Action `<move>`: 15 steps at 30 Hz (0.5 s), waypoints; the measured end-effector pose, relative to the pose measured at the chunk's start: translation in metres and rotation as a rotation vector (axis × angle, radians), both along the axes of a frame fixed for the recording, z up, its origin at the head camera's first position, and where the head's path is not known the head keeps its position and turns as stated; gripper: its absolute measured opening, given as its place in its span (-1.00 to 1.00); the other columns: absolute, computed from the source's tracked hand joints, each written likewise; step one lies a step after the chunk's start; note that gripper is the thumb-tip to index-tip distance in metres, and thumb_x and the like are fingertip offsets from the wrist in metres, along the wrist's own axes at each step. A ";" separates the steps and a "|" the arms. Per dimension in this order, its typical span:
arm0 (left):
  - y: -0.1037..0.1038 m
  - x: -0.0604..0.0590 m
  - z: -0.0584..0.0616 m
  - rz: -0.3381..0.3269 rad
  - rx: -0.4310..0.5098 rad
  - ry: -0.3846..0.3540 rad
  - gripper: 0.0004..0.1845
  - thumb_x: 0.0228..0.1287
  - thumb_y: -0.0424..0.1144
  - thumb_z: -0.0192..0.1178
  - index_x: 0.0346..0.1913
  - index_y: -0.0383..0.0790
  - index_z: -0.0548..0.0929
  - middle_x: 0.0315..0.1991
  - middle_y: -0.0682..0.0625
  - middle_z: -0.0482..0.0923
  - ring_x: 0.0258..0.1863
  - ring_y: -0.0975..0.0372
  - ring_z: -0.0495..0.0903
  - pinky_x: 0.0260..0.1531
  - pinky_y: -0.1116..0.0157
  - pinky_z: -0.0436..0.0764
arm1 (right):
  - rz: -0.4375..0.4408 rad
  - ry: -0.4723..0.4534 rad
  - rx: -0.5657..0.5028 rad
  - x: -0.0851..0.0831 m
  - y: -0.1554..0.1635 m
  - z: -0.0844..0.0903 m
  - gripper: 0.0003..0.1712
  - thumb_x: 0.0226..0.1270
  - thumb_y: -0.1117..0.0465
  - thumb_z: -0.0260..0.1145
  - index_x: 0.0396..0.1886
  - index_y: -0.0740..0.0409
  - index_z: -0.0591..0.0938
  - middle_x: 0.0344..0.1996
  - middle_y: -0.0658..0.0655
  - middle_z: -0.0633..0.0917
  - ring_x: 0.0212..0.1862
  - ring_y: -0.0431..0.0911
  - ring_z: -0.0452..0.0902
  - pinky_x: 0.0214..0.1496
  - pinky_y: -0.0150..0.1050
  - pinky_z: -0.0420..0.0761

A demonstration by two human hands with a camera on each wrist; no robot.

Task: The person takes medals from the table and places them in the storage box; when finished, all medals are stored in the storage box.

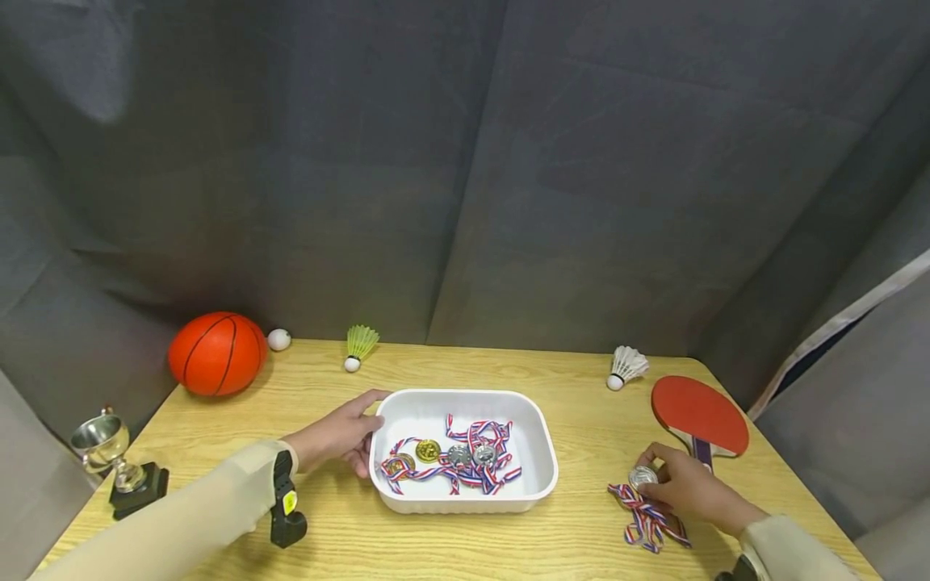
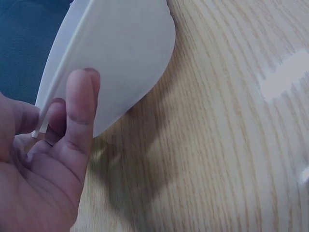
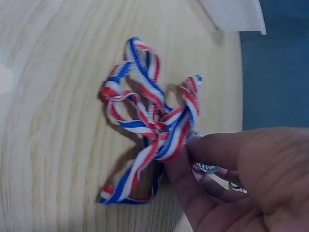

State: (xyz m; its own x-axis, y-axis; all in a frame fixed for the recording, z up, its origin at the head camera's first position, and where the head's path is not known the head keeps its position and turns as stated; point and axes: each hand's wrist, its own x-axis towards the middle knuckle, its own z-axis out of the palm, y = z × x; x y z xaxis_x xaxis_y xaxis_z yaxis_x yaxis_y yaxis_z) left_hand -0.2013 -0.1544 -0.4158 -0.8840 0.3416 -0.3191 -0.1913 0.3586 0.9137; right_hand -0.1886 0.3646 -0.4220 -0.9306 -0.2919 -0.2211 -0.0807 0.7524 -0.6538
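Where the wooden tabletop [image 1: 567, 541] runs toward its right edge: right hand [image 1: 686, 484] curled round a silver medal [image 1: 643, 477], fingertips pinching the disc; red, white and blue ribbon [image 1: 643, 518] trailing from it in a loose tangle flat on the wood. Seen from the right wrist, same ribbon [image 3: 145, 130] bunched in loops just ahead of the fingers [image 3: 217, 150], only a sliver of the medal's rim showing under them. Red table tennis paddle [image 1: 699, 413] just behind that hand, handle partly hidden by it.

At the middle: white tray [image 1: 541, 436] holding several more medals, gold and silver, with ribbons knotted together. Left hand [image 1: 341, 436] against the tray's left end, fingers bent round the rim, thumb toward the far corner. From the left wrist, tray [image 2: 120, 48] wall close up, fingers [image 2: 79, 116] laid against its outside and hooked at the lip.

Along the back edge: orange basketball [image 1: 217, 353] at far left, small white ball [image 1: 279, 340] just beside it, green shuttlecock [image 1: 359, 345] further right, white shuttlecock [image 1: 625, 366] near the paddle. At the near left corner, small silver trophy cup [image 1: 116, 468] on a black base. Grey cloth hung behind and around.
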 end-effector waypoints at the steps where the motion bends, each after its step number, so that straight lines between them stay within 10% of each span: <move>1: 0.000 0.000 0.000 0.001 0.000 -0.001 -0.43 0.70 -0.24 -0.18 0.66 -0.09 0.08 -0.46 -0.12 0.50 -0.61 0.22 0.60 -0.64 0.34 0.76 | -0.008 -0.026 -0.042 0.000 0.001 0.001 -0.69 0.40 0.38 0.39 0.00 0.41 0.49 -0.56 0.06 0.60 -0.53 -0.22 0.51 -0.53 -0.43 0.57; 8: 0.001 0.000 0.002 0.005 0.000 -0.007 -0.43 0.70 -0.24 -0.19 0.66 -0.09 0.09 -0.49 -0.09 0.50 -0.62 0.23 0.59 -0.64 0.34 0.76 | -0.081 -0.287 -0.347 -0.006 0.010 0.009 -0.51 0.50 0.39 0.30 0.26 0.51 0.33 -0.36 0.09 0.78 -0.27 -0.17 0.77 -0.18 -0.36 0.84; 15: 0.001 0.001 0.002 0.011 0.013 -0.006 -0.44 0.70 -0.26 -0.19 0.65 -0.10 0.11 -0.52 -0.09 0.50 -0.63 0.24 0.60 -0.66 0.36 0.74 | -0.065 -0.356 -0.568 -0.014 0.004 0.028 -0.51 0.53 0.32 0.30 0.31 0.33 0.36 -0.15 0.10 0.79 -0.13 -0.18 0.79 0.03 -0.34 0.85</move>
State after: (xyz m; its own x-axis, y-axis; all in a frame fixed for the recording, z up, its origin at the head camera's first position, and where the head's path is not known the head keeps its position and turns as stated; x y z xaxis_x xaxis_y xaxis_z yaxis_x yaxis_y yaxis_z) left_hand -0.2006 -0.1530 -0.4134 -0.8858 0.3357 -0.3203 -0.2009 0.3446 0.9170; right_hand -0.2025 0.3687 -0.3939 -0.8487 -0.3996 -0.3464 0.2470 0.2795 -0.9278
